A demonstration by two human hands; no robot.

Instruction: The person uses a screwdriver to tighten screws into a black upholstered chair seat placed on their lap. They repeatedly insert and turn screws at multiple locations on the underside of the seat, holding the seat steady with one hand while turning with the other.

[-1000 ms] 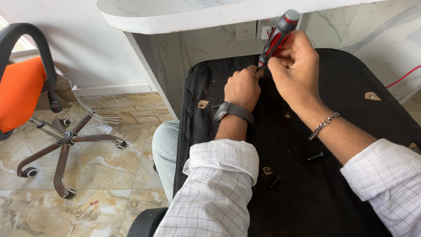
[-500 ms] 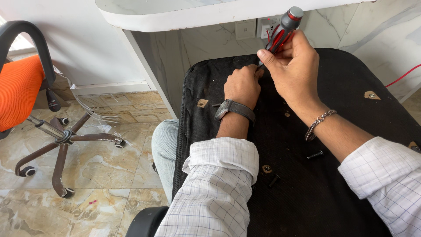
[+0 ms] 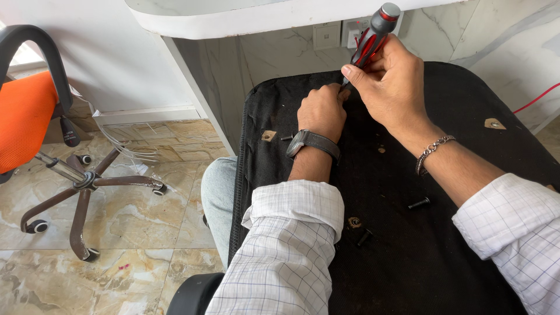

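Red-black screwdriver (image 3: 371, 36) upright in right hand (image 3: 392, 87).

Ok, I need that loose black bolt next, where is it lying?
In the head view the black bolt lies on the black seat panel, right of centre, just below the right forearm and its bracelet.

Matt black cloth seat panel (image 3: 443, 256), glossy plastic screwdriver handle (image 3: 371, 38), polished marble floor (image 3: 134, 216)

Right hand (image 3: 392, 87) gripping red-and-black screwdriver (image 3: 371, 36), shaft tilting down toward left hand (image 3: 322, 109). Left hand curling against black upholstered panel (image 3: 466, 116) at tip. Loose black bolts (image 3: 419, 203) lying on panel near forearms. Orange office chair (image 3: 35, 125) standing well apart on floor.
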